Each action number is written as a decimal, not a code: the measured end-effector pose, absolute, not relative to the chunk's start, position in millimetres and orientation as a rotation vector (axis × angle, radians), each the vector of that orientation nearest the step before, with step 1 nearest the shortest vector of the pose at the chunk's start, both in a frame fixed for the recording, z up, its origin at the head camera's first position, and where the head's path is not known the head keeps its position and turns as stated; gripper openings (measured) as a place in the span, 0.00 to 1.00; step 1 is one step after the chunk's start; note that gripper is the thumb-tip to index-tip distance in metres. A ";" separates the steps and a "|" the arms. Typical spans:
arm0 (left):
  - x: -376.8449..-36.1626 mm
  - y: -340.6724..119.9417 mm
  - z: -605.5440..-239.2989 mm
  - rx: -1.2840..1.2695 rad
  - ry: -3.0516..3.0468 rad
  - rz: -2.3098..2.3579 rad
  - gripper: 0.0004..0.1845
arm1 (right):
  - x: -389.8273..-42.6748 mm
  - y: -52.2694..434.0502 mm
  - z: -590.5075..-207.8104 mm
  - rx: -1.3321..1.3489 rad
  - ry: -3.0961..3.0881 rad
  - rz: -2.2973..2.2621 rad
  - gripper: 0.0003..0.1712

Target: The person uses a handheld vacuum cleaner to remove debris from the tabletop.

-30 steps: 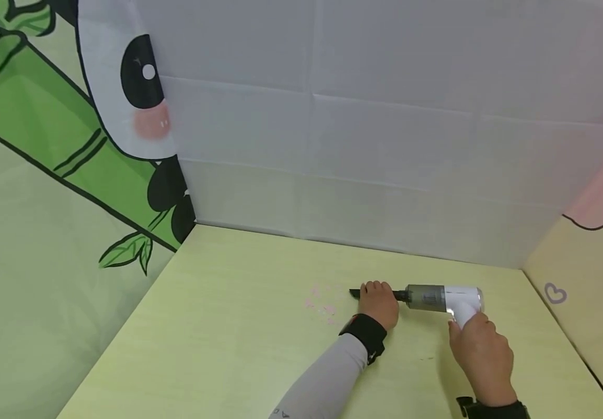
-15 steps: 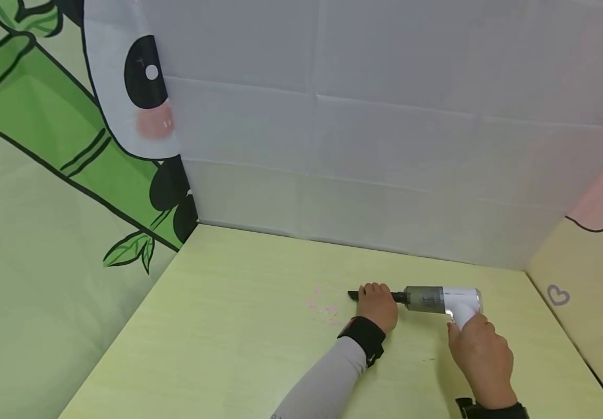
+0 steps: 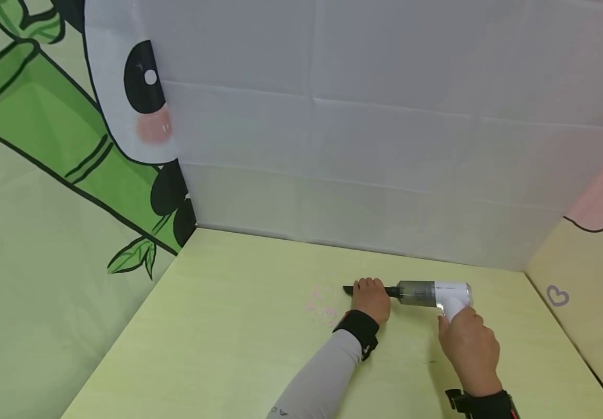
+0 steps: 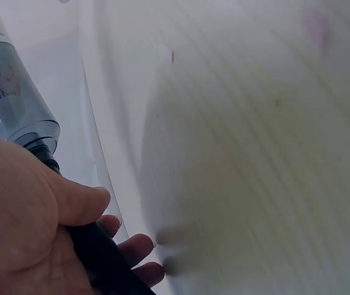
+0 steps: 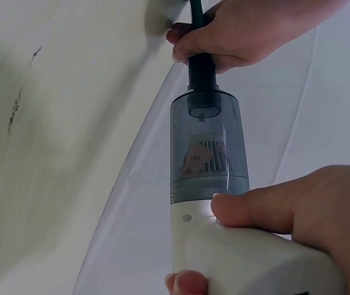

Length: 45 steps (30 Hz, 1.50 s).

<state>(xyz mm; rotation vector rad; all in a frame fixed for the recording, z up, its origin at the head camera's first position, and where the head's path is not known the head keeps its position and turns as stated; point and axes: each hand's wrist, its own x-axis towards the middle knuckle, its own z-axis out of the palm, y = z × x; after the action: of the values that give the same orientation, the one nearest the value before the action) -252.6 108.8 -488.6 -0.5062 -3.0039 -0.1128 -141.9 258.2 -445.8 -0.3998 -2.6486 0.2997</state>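
Note:
A white handheld vacuum cleaner (image 3: 452,292) with a smoky clear dust cup (image 5: 207,153) is held level over the table. My right hand (image 3: 470,348) grips its handle, thumb lying by the button on the white body in the right wrist view. My left hand (image 3: 371,299) grips the black nozzle (image 4: 104,261), whose slanted tip sticks out to the left. Small pink scraps (image 3: 328,313) lie scattered on the table just left of that tip. Inside the dust cup, pinkish bits (image 5: 196,158) show against the slotted filter.
The pale yellow table (image 3: 217,326) meets a white back sheet (image 3: 364,174). A green printed side sheet (image 3: 29,244) stands on the left, a yellow and pink one (image 3: 594,279) on the right. Dark marks (image 5: 16,109) show on the tabletop.
Both hands and the vacuum cleaner have shifted slightly left, bringing the nozzle tip closer to the pink scraps. The view itself has moved a little. Both grips look the same.

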 end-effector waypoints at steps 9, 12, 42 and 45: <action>-254.8 112.7 -490.8 -0.447 -3.060 -0.137 0.19 | -148.3 265.9 -445.6 -0.369 -2.728 0.316 0.28; -250.4 112.8 -484.8 -0.434 -3.056 -0.129 0.19 | -148.0 270.2 -443.9 -0.330 -2.733 0.315 0.28; -233.6 115.3 -490.8 -0.351 -2.907 -0.012 0.17 | -153.0 290.1 -454.5 -0.172 -2.677 0.357 0.27; -235.0 115.6 -492.1 -0.342 -2.908 -0.003 0.17 | -155.5 290.6 -457.8 -0.146 -2.646 0.343 0.27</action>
<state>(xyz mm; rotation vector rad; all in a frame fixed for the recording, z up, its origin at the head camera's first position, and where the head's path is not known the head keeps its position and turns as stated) -235.0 115.6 -492.1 -0.3422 -2.9085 -0.0032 -155.5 290.6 -457.8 -0.1463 -2.6463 0.3429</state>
